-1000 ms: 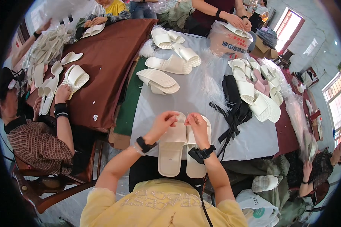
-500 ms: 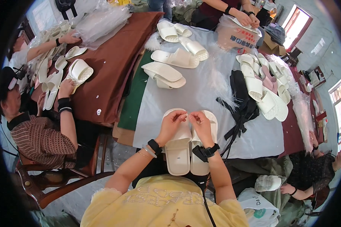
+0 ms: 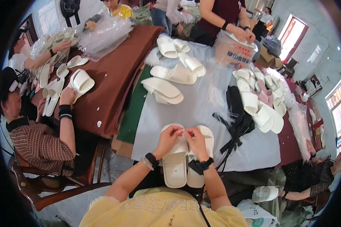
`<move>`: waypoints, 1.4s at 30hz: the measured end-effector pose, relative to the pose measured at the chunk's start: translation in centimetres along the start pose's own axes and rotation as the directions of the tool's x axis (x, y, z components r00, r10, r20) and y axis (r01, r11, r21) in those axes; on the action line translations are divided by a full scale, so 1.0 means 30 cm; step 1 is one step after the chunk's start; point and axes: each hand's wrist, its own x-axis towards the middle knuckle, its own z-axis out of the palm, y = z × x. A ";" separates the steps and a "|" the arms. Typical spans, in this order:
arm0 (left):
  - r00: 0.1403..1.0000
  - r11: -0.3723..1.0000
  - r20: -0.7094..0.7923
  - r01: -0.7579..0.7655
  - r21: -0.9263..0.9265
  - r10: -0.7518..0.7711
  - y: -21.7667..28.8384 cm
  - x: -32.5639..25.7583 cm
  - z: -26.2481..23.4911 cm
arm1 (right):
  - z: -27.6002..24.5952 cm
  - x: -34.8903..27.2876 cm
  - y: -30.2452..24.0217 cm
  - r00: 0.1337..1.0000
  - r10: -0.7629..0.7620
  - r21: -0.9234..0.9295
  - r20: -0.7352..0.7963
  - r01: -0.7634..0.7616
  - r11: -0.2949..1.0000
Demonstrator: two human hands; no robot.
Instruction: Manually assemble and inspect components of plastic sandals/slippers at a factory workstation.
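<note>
Meeting fingertip to fingertip: left hand (image 3: 169,138), right hand (image 3: 196,140), over white slippers (image 3: 175,166).

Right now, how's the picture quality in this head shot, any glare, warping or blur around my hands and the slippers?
Head view: strong fisheye, the table edge bows and the corners go black; windows at upper right blow out white; the left hand, right hand and pair of white slippers under them are evenly lit and fairly sharp.

A yellow top with beaded trim, black wristbands on both wrists, a thin bracelet on the left.
</note>
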 end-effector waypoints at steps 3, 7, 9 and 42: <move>0.999 0.999 0.025 0.029 -0.015 -0.029 -0.004 0.000 0.000 | -0.003 -0.006 -0.003 1.000 0.010 -0.019 -0.009 -0.010 1.000; 0.998 0.996 -0.014 0.068 -0.051 -0.069 0.001 -0.002 0.005 | 0.000 -0.010 -0.010 1.000 0.017 -0.021 -0.017 -0.017 1.000; 0.999 0.996 -0.002 0.052 -0.068 -0.053 0.005 -0.001 0.002 | 0.006 -0.003 -0.007 1.000 -0.006 -0.015 -0.022 0.005 1.000; 0.998 0.990 0.018 0.054 -0.133 -0.052 -0.013 -0.003 0.002 | -0.002 0.002 0.003 1.000 0.025 0.062 0.013 -0.026 0.998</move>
